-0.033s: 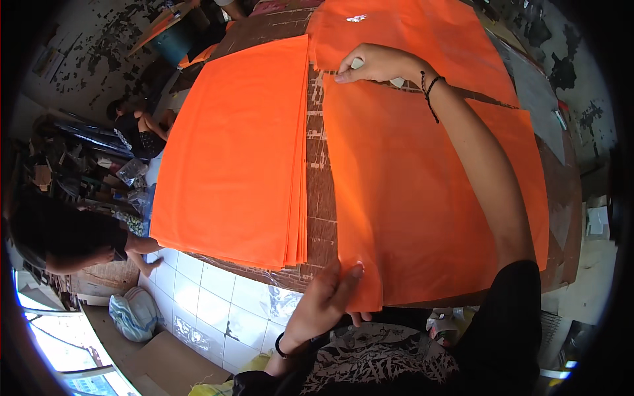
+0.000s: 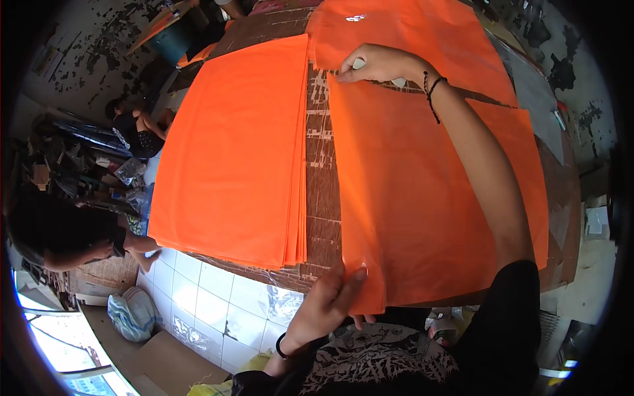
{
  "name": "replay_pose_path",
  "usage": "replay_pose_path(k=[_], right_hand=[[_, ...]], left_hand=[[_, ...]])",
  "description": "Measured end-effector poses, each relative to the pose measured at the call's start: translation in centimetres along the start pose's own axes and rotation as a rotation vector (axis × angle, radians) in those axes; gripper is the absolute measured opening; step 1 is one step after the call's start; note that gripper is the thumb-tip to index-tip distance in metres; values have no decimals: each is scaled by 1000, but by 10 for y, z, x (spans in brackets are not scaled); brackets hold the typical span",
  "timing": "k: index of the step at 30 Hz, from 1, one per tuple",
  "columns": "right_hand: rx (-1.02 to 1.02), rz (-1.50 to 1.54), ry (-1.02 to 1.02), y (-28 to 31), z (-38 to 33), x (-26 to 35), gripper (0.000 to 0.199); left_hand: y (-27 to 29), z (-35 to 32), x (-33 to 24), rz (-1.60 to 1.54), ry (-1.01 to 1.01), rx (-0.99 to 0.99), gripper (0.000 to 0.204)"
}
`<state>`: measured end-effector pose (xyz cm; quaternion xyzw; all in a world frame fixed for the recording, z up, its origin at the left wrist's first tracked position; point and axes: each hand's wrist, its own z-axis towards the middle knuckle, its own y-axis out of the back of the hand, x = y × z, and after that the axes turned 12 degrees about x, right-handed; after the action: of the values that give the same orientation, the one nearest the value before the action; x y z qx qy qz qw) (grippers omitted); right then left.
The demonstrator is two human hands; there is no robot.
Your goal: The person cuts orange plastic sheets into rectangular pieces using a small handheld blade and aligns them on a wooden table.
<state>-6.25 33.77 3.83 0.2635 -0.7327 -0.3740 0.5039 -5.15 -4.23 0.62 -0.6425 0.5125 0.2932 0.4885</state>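
An orange plastic sheet (image 2: 436,198) lies on the brown table in front of me, its left edge lifted and curling over. My left hand (image 2: 327,300) pinches its near left corner, thumb on top. Reaching across the sheet, my right hand (image 2: 380,64) grips the far left corner between thumb and fingers. A pale object (image 2: 358,63) also sits in that hand, partly hidden by the fingers; its kind is unclear. Left of the held sheet rests a neat stack of orange sheets (image 2: 231,152), its right edges slightly fanned. Another orange sheet (image 2: 409,39) lies beyond my right hand.
The worn brown tabletop (image 2: 322,165) shows between the stack and the held sheet. Two people are at the left, one sitting on the floor (image 2: 135,129) and one nearer (image 2: 66,231). A white sack (image 2: 134,313) stands by a cardboard piece (image 2: 178,363) below the table.
Both held corners have shifted slightly to the right, and the sheet's left edge with them. A little more tabletop shows beside the stack.
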Motion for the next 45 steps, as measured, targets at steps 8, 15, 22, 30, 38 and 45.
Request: replay_pose_path(k=[8, 15, 22, 30, 38, 45], right_hand=[[52, 17, -57, -4, -31, 17, 41], [-20, 131, -11, -12, -39, 11, 40], [-98, 147, 110, -23, -24, -17, 37], [9, 237, -128, -22, -26, -21, 36], [22, 181, -130, -21, -31, -4, 44], [124, -17, -132, -2, -48, -41, 44]], left_hand=[[45, 8, -5, 556, -51, 8, 29], [80, 101, -102, 657, 88, -100, 45], [135, 174, -115, 800, -149, -144, 35], [128, 187, -104, 404, -309, -103, 26], [139, 197, -98, 326, -292, -180, 23], [136, 199, -93, 341, -361, -180, 22]])
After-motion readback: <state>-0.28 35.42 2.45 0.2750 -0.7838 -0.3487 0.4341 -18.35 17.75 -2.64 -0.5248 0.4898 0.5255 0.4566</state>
